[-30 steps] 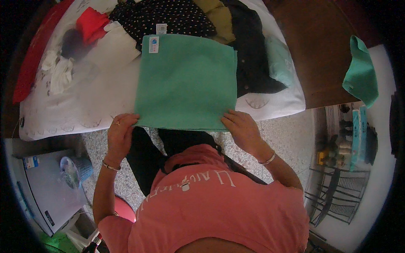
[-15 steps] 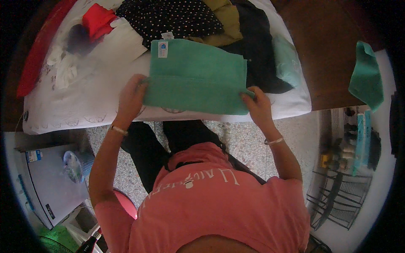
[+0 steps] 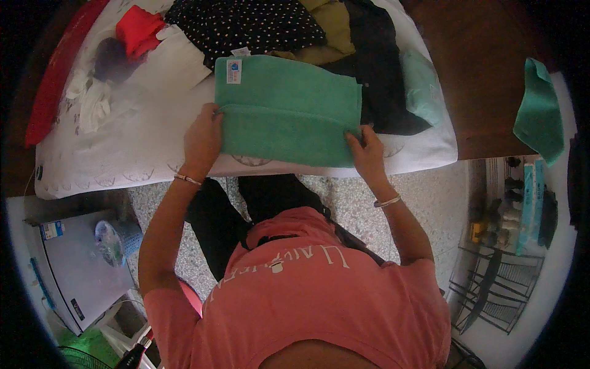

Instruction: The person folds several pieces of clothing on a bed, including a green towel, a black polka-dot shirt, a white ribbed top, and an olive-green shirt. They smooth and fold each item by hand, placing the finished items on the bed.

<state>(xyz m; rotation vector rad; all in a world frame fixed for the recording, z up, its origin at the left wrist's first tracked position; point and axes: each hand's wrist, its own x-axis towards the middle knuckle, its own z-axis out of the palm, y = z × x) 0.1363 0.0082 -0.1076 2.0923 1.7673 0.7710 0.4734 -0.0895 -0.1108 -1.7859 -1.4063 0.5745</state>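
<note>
A green cloth, towel-like and folded over on itself [image 3: 289, 92], lies at the near side of the white-covered bed, its fold layer crossing the middle. A small white label shows at its upper left corner. My left hand [image 3: 204, 140] pinches the cloth's left edge between thumb and fingers. At the right edge, my right hand [image 3: 369, 150] grips the cloth with the thumb on top. Both forearms reach up from below, each with a bracelet at the wrist.
Past the cloth lie a black polka-dot garment [image 3: 246, 27], an olive garment [image 3: 338, 31], dark trousers [image 3: 387, 92], a red cloth [image 3: 138, 31] and white clothes [image 3: 175, 64]. A pale green folded item [image 3: 423, 86] sits at the bed's right. A small fridge [image 3: 86, 264] stands lower left.
My hands have come slightly closer together, the left moving right and the right moving left. The cloth's upper layer has drawn in at both sides, and both hands keep hold of it.
</note>
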